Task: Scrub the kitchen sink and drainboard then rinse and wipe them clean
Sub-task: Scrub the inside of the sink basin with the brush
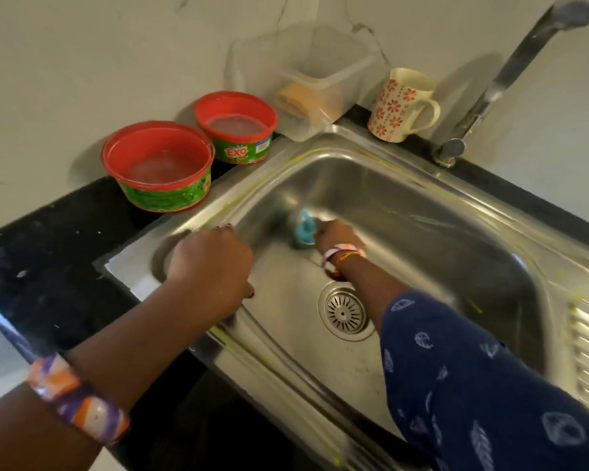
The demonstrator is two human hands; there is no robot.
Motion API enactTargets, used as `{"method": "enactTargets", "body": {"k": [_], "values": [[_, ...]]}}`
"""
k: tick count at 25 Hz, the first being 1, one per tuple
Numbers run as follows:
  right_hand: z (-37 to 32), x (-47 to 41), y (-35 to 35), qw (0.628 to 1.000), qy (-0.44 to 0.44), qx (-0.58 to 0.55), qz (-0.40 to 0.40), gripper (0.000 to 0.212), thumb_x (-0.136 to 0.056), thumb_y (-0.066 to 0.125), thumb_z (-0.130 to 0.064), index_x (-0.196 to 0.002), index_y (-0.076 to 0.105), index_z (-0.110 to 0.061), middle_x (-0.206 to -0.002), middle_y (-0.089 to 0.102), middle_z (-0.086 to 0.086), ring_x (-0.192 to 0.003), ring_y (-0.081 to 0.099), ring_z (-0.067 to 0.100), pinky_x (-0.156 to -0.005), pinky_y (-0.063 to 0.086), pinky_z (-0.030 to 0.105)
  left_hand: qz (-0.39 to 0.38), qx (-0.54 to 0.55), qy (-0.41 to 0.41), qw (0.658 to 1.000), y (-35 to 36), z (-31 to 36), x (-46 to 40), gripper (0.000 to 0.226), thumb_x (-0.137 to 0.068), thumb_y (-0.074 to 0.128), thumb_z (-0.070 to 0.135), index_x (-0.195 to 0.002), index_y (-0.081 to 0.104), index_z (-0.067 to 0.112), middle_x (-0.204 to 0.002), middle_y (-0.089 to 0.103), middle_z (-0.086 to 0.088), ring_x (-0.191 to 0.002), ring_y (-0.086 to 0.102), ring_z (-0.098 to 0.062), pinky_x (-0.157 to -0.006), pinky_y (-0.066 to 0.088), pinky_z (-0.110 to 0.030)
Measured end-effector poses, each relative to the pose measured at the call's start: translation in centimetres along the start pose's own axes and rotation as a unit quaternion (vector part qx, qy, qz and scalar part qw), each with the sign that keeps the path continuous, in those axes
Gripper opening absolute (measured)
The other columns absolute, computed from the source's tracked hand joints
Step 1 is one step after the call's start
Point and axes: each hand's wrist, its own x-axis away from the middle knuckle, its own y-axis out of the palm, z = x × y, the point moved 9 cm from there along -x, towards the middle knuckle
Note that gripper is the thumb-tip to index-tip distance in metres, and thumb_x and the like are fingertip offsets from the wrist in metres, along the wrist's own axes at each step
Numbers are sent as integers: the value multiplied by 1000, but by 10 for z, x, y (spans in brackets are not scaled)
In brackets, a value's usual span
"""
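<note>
Two red tubs, one mug, one sink.

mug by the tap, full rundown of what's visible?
The mug is cream, ceramic by its look, with a red-orange flower print down its side and a plain looped handle facing right. It stands upright on the dark counter at the sink's back corner, left of the tap and apart from it. Its contents are hidden. Neither hand touches it.

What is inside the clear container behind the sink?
The clear container holds a tan sponge-like block leaning in its lower left corner. Its translucent walls blur the rest; nothing else shows inside.
</note>
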Motion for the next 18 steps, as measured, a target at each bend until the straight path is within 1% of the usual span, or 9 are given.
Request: {"method": "enactTargets", "body": {"k": [2,3,5,7,9,11,14,16,18], "values": [[41,-24,-14,994,99,-41,25,38,-92,49,-32,-123,61,-13,-126,60,15,-115,57,33,-90,45,34,-6,-12,1,1000,2,0,-2,54,-87,55,52,-125,52,13,-127,49,-6,-109,56,-23,-67,37,-29],[47,-30,-14,992,103,-65,22,38,-92,51,-31,-124,61,-12,-118,64,15,-108,61,30,-87,46,33,-7,-15,3,1000,1,1,-3,50,-88,56,50,-122,54,14,-124,52,-5,-107,56,-23,-65,36,-28],[35,-21,-2,991,32,-117,-50,36,-91,55,-21,-125,61,-12,-77,67,5,-70,65,12,-66,46,25,2,-17,1,1000,-8,0,-5,41,-89,58,45,-117,57,16,-118,56,-4,-106,57,-23,-63,37,-27],[43,15,10,982,1,-117,-147,35,-89,57,-13,-124,61,-12,-63,59,-7,-47,51,0,-48,39,14,14,-8,-7,1000,-17,-3,-9,32,-90,59,38,-113,60,16,-110,60,-3,-103,60,-22,-57,36,-24],[81,50,6,980,4,-17,-197,26,-88,58,-17,-112,69,-15,-67,60,-6,-61,53,11,-51,37,17,11,3,-14,1000,-20,-3,-12,25,-91,59,32,-110,61,15,-105,60,-3,-99,61,-22,-50,32,-23],[114,65,-2,981,48,47,-183,26,-89,56,-24,-111,69,-19,-74,62,1,-73,55,21,-59,40,20,9,11,-18,1000,-23,-4,-15,26,-91,59,33,-111,60,16,-105,60,-3,-99,60,-22,-55,36,-26],[109,60,12,989,50,52,-130,36,-92,48,-28,-126,60,-21,-118,64,10,-107,59,29,-87,45,27,19,19,-17,999,-26,-2,-18,29,-91,57,36,-113,60,16,-105,60,-3,-100,60,-22,-60,38,-27],[105,67,24,989,54,24,-138,37,-91,51,-30,-125,61,-19,-115,65,10,-104,61,27,-81,46,24,16,16,-16,1000,-23,-1,-16,32,-91,56,38,-113,59,16,-105,60,-3,-99,60,-22,-60,38,-27],[107,83,11,982,37,40,-178,37,-91,53,-28,-126,60,-19,-92,62,2,-79,59,17,-59,43,14,17,34,-13,999,-21,-1,-11,35,-91,55,42,-116,58,17,-108,60,-3,-101,59,-22,-63,39,-28]]}}
